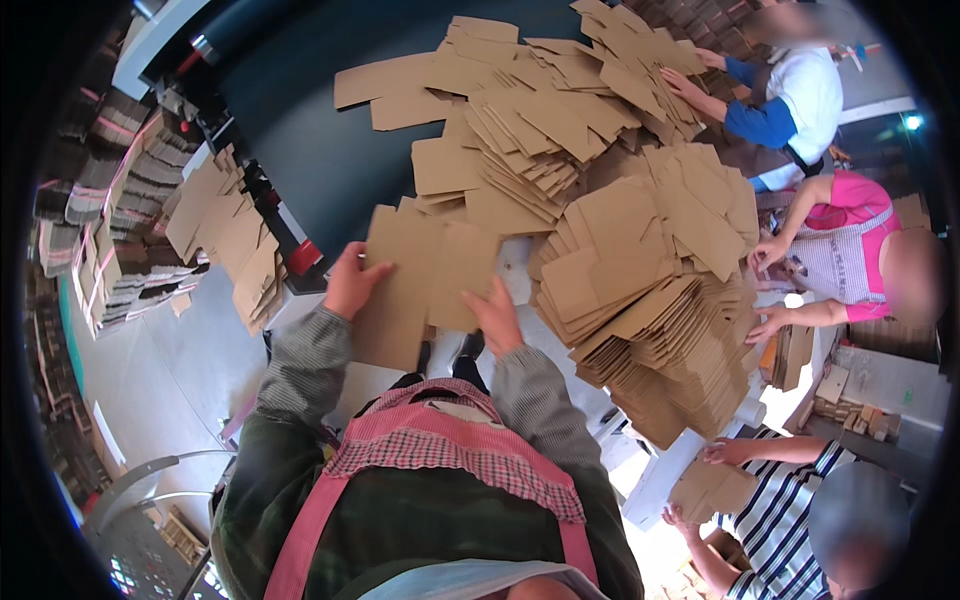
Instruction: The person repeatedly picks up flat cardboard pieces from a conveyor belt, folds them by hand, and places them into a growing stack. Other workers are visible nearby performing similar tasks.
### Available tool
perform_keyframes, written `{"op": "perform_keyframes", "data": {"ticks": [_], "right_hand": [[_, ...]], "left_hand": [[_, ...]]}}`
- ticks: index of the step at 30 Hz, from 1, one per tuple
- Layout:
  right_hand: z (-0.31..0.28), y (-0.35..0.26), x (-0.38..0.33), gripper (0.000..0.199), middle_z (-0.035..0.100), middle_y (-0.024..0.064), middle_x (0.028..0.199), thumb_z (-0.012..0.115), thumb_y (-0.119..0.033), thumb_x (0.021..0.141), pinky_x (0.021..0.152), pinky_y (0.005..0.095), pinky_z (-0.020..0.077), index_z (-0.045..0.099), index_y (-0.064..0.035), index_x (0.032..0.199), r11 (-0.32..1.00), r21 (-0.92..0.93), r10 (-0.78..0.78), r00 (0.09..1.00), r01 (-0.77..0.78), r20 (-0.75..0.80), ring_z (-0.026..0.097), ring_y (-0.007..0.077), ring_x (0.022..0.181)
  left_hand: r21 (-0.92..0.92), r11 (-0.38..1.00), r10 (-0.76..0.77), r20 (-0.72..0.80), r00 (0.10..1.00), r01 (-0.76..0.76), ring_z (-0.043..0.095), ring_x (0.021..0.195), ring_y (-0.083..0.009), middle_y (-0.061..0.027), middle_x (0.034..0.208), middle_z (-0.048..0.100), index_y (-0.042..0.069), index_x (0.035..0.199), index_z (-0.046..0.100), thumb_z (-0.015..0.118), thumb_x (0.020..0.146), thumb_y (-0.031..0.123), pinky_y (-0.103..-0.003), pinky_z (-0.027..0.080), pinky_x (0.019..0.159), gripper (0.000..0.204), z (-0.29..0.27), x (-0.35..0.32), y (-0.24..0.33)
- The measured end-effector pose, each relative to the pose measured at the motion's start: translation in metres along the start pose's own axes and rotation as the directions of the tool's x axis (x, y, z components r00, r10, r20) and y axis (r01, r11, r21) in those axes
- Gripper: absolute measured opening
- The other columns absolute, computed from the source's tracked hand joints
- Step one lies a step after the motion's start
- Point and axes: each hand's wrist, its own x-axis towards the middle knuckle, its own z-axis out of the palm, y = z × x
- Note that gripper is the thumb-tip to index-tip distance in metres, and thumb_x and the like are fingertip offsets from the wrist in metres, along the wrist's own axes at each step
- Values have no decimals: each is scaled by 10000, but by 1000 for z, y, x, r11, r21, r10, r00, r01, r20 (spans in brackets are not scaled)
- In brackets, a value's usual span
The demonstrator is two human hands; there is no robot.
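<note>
A: What do the two hands hold here?

B: A flat brown cardboard blank (425, 280), die-cut with flaps. The left hand (350, 283) clamps its left edge, thumb on top; the right hand (495, 315) lies with fingers spread on its lower right part, pressing rather than pinching. The hands are apart, one at each side of the sheet.

A: Where does the blank lie?

B: Just in front of the person's chest, above the near edge of the white bench (520, 265), beside the tall fanned stack of blanks (650, 300) to its right. A second heap of blanks (540, 110) spreads over the far part of the bench.

A: How should this step be handled well?

B: Judged from the grip, the sheet is best kept level, supported at both sides so that the thin board does not bend at its score lines, and held away from the leaning stack.

A: How does the blank look?

B: Matt, plain, uncreased; whether it is one sheet or several together cannot be told. Other workers' hands (770, 250) rest on the stack's far side.
</note>
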Motion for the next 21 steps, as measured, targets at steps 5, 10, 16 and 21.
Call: {"op": "perform_keyframes", "data": {"ticks": [5, 10, 16, 21], "right_hand": [[15, 65, 5, 391, 644, 118, 1107, 686, -153, 852, 837, 325, 504, 522, 12, 1166, 980, -177, 73, 994, -86, -79, 621, 174, 1003], [-14, 67, 9, 377, 661, 123, 1056, 704, -144, 836, 790, 303, 523, 529, 33, 1120, 992, -40, 110, 969, -122, -223, 646, 161, 926], [-16, 40, 21, 389, 651, 111, 1018, 685, -140, 878, 728, 288, 536, 489, 27, 1169, 956, -240, 101, 957, -170, -274, 649, 173, 871], [-8, 34, 6, 363, 640, 116, 1050, 649, -123, 907, 746, 298, 547, 479, 33, 1186, 982, -85, 148, 967, -169, -207, 646, 178, 904]], "left_hand": [[252, 963, -104, 29, 994, 93, 669, 868, -194, -133, 997, 677, -10, 1153, 549, 748, 820, 179, -321, 537, 770, 431, -29, -3, -14], [520, 854, 55, -26, 998, -33, 687, 881, -275, -190, 1006, 685, -9, 1155, 570, 761, 791, 310, -358, 535, 791, 520, 10, -1, -11], [413, 908, -46, -54, 997, 65, 689, 872, -297, -202, 945, 694, -25, 1169, 574, 756, 785, 326, -363, 532, 792, 551, 25, 16, -4], [31, 990, -138, 150, 979, 135, 658, 964, -213, -143, 1081, 668, -33, 1229, 540, 691, 859, 171, -334, 524, 834, 449, 3, 4, -12]]}}
